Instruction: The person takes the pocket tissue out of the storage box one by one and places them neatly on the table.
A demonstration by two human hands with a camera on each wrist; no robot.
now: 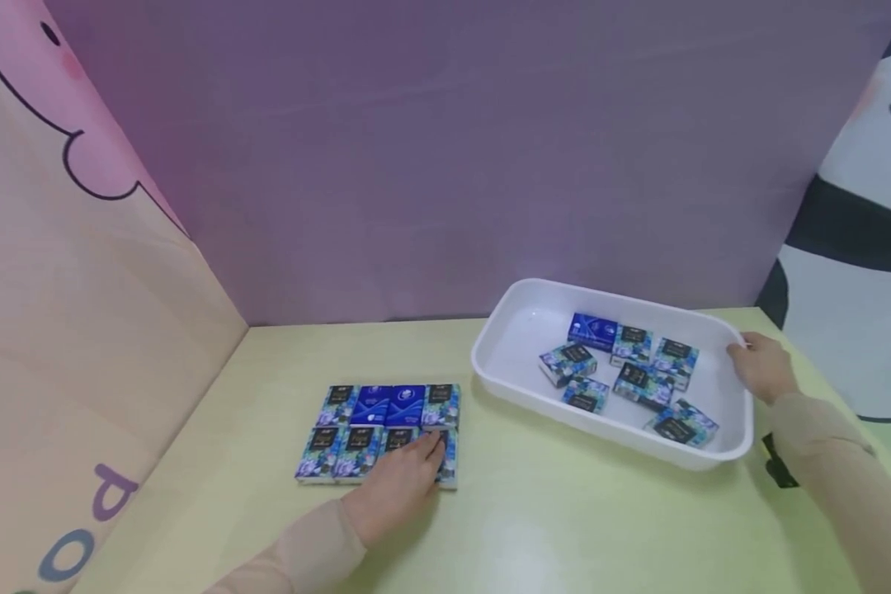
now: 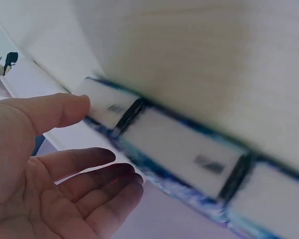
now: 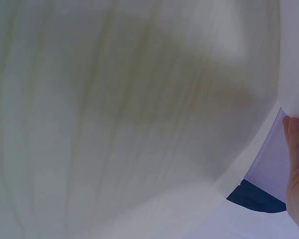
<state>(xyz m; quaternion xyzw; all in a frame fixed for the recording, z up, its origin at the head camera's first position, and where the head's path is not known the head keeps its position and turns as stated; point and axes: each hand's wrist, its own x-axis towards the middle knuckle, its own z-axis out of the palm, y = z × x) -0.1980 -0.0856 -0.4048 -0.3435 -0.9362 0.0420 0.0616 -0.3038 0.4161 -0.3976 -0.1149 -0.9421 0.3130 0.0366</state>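
Note:
Several floral tissue packs (image 1: pixel 358 452) and two plain blue tissue packs (image 1: pixel 407 406) lie side by side in a two-row block on the table. My left hand (image 1: pixel 403 485) is at the near right corner of this block, its fingers reaching over the top. In the left wrist view its thumb is at the white side of the end pack (image 2: pixel 107 107), and its fingers are extended with slight bends. My right hand (image 1: pixel 766 367) grips the right rim of a white plastic basin (image 1: pixel 520 334), which holds more loose packs (image 1: pixel 642 384), mostly floral with one blue.
The pale yellow table (image 1: pixel 520 511) meets a purple backdrop (image 1: pixel 445 165) behind the basin. Printed panels stand on the left and right. A small black object (image 1: pixel 781 472) lies by the right forearm, partly hidden by the sleeve.

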